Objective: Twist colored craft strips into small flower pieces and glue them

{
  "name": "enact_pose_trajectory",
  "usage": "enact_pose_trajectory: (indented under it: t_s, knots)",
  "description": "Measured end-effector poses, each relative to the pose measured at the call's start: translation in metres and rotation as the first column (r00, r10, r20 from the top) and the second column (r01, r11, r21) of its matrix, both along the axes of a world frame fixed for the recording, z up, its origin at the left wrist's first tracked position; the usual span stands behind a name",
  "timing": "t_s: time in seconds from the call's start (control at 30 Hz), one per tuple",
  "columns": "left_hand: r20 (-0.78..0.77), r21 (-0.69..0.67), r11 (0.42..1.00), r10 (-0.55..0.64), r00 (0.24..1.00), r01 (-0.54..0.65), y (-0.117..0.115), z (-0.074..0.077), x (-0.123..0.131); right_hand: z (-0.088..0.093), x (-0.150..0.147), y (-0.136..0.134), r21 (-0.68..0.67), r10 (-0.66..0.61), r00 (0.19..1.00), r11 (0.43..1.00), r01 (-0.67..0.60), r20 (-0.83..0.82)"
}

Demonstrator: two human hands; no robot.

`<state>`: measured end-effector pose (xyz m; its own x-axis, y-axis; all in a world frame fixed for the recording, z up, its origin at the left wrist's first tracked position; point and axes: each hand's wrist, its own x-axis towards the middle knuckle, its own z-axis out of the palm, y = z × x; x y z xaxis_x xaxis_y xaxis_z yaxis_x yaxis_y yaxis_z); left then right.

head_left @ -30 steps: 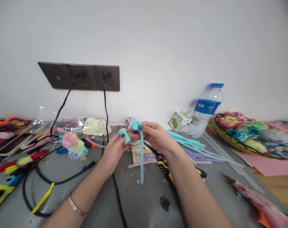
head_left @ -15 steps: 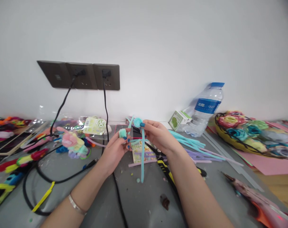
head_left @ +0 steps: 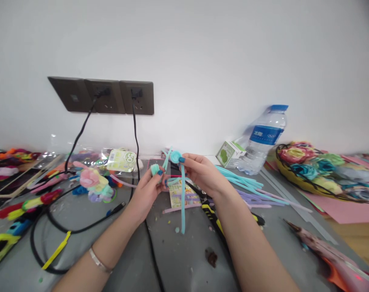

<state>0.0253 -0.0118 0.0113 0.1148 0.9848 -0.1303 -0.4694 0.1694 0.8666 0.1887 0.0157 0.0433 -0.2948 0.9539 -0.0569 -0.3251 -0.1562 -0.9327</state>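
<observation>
Left hand (head_left: 148, 192) pinched nearly closed on small mint piece (head_left: 154, 169), right hand (head_left: 201, 170) same deal, fingertips gripping edge of blue coil (head_left: 175, 157). Coil's between hands, tail (head_left: 183, 209) dangling over counter (head_left: 175, 263). Pliers (head_left: 212, 215) partly hidden by right forearm (head_left: 245, 231), blue stems (head_left: 240, 179) past right hand.

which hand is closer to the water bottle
Right. The right hand, pinching a blue coil, is left of the water bottle and apart from it; the left hand, holding a mint piece, is farther left.
</observation>
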Motion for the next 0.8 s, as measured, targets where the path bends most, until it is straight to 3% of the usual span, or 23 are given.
enact_pose_trajectory:
  t_s: [0.13,0.37,0.6,0.8]
  knots:
    - [-0.019,0.018,1.000,0.012,1.000,-0.012,-0.001,0.003,0.001,-0.002,0.001,0.001,0.008,0.012,0.999,1.000,-0.012,0.046]
    - [-0.135,0.171,0.984,0.073,0.988,-0.049,-0.001,-0.001,-0.003,-0.005,-0.003,0.000,0.092,-0.018,0.978,0.996,-0.001,0.209]
    - [-0.175,0.165,0.978,0.153,0.973,-0.124,0.002,-0.006,-0.008,-0.001,-0.006,-0.004,0.131,0.018,0.956,0.990,-0.059,0.292]
    - [-0.205,0.196,0.975,0.148,0.967,-0.108,0.003,-0.012,-0.010,-0.002,-0.007,-0.004,0.148,0.051,0.958,0.984,-0.096,0.283]
